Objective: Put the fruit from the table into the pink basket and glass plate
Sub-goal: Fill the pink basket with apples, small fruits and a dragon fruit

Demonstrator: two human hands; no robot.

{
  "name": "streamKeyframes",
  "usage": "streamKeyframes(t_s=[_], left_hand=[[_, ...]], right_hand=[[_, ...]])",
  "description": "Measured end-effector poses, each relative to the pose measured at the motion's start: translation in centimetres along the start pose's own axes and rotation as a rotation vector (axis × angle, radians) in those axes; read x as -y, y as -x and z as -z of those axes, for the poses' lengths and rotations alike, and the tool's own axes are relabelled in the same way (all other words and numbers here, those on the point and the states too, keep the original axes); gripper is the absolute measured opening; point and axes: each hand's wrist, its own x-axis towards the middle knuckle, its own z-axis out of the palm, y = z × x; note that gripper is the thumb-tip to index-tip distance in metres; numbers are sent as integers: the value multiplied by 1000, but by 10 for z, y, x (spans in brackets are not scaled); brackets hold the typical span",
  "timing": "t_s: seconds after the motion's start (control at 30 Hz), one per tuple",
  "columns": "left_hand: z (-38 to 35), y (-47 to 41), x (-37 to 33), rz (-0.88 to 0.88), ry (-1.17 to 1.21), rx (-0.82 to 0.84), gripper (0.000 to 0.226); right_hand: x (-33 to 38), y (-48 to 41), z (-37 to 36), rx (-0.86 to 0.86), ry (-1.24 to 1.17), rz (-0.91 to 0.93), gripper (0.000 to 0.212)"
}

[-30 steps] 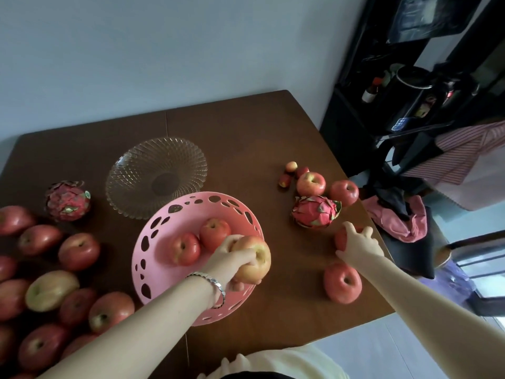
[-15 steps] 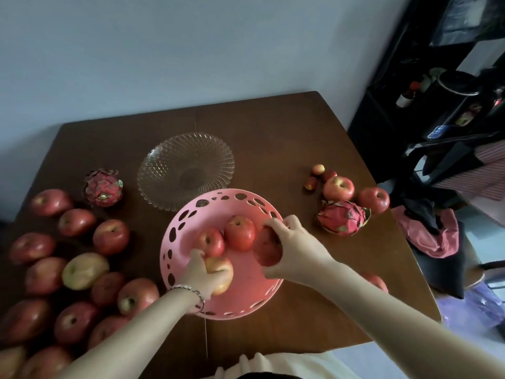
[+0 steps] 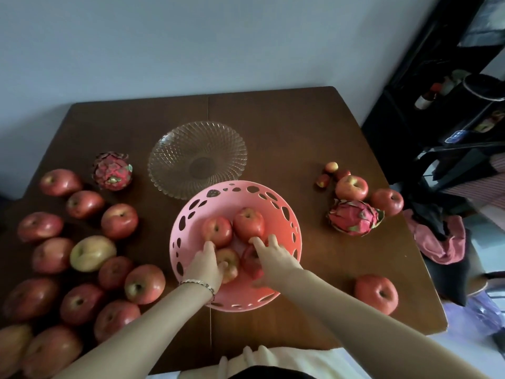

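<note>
Pink basket (image 3: 191,214): perforated, upright, mid-tabletop near the front edge. Four apples are inside: two back apples (image 3: 248,222), plus a yellowish apple (image 3: 229,266) gripped by my left hand (image 3: 205,266) and a red apple (image 3: 251,262) gripped by my right hand (image 3: 274,259). Glass plate (image 3: 169,160) sits just behind the basket. Loose apples (image 3: 119,220) crowd the left edge. Dragon fruit (image 3: 354,217) lies near the right edge.

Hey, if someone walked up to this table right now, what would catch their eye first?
The pink basket at the table's middle, where the left hand holds a pale apple and the right hand a dark apple, beside two more. Next, the crowd of red apples on the left and the empty glass plate behind the basket.
</note>
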Motion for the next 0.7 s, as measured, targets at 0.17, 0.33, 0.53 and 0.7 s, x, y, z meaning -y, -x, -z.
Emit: streamKeyframes(t_s=[0.17, 0.33, 0.53, 0.7], left_hand=[[-3, 7, -6, -46, -227, 55, 70], [-1, 1, -3, -80, -230, 15, 63], [6, 0, 1, -90, -338, 52, 69], [-5, 4, -10, -78, -400, -2, 69]], right_hand=[[-4, -1, 7, -7, -145, -20, 72], [-4, -2, 3, -39, -183, -55, 76], [1, -1, 4, -31, -133, -83, 77], [1, 0, 4, -51, -125, -83, 76]])
